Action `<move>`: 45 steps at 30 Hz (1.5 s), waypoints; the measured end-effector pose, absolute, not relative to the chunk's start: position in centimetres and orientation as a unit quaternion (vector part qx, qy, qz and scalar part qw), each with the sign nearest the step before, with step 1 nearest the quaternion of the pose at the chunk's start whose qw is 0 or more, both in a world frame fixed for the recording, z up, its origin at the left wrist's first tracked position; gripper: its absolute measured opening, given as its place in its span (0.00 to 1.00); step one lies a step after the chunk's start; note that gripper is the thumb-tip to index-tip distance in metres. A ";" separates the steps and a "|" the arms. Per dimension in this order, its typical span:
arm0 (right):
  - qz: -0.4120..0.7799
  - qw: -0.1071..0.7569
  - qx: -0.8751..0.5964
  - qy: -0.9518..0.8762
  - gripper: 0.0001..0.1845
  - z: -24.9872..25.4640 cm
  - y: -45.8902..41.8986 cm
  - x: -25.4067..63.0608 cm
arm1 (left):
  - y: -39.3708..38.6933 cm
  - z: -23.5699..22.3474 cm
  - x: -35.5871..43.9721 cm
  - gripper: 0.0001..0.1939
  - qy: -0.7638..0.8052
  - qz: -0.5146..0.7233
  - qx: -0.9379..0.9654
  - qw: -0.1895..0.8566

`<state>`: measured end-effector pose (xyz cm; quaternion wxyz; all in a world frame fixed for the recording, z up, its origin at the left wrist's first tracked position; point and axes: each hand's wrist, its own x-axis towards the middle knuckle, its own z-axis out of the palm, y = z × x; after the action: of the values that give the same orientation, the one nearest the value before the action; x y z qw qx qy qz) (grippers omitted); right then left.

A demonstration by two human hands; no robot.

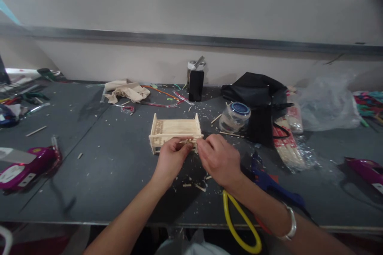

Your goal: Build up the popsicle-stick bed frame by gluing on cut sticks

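model [179, 126], bed-shaped, of pale wooden sticks, with raised posts at its corners; stands upright on a dark grey table [119, 183]; landmark for all entries below;

left hand [173, 152], at the front of the model, right of its middle; thumb and forefinger drawn together in a pinch on a small pale piece [189, 142]; whether this is loose or part of the model is not clear;

right hand [220, 158], just beside the front right corner of the model; fingers curled well in, tips close to the left hand's; whether anything is held between them is hidden; bracelet [291, 223], silver-coloured, on the wrist;

stick scraps [194, 186], short, pale, scattered in front of the model;

jar [235, 117], clear, blue-lidded, right of the model and apart from it; black bag [255, 89], behind and right of the model; packets of sticks [289, 147], red and clear wrapping, farther right of it;

phone [196, 86], dark-screened, propped upright behind the model; cloth [128, 91], beige, crumpled, behind and left of it;

blue tool [275, 186], in front and right of the model; yellow loop [243, 223], nearer the table's front edge; purple tool [30, 167], well left of the model; second purple tool [365, 172], well right of it, partly out of view
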<state>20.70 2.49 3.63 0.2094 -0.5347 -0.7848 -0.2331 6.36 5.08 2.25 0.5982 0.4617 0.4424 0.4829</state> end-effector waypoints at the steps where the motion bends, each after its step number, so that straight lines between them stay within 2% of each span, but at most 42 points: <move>1: -0.232 0.209 -0.533 -0.786 0.06 3.6 2.5 20.7 | 5.1 2.3 6.4 0.14 0.441 0.484 0.462 0.598; 5: -0.201 0.234 -0.525 -0.793 0.08 3.2 2.5 21.1 | 5.0 2.8 6.5 0.12 0.444 0.482 0.460 0.600; 10: -0.086 0.378 -0.529 -0.755 0.08 3.0 2.1 21.9 | 4.8 3.2 6.5 0.12 0.469 0.475 0.442 0.600; 13: -0.050 0.410 -0.525 -0.744 0.07 3.1 1.7 22.3 | 4.8 3.3 6.5 0.13 0.477 0.468 0.441 0.599; 16: -0.063 0.385 -0.519 -0.761 0.07 2.9 1.7 22.5 | 4.8 3.3 6.6 0.12 0.479 0.468 0.443 0.596; 22: -0.170 0.305 -0.493 -0.797 0.11 2.8 2.4 21.9 | 4.8 3.1 6.5 0.12 0.468 0.475 0.444 0.599; 25: -0.200 0.278 -0.490 -0.802 0.09 3.0 2.8 21.5 | 4.8 3.0 6.4 0.11 0.463 0.476 0.441 0.604; 30: -0.197 0.277 -0.502 -0.795 0.08 2.7 2.9 21.2 | 4.8 3.1 6.4 0.09 0.467 0.473 0.439 0.605; 45: -0.153 0.275 -0.492 -0.812 0.09 2.8 3.3 21.2 | 4.7 3.1 6.5 0.12 0.466 0.480 0.430 0.607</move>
<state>21.20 3.25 2.79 0.2750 -0.4922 -0.8116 -0.1528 6.46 4.73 3.11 0.6069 0.4301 0.4656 0.4795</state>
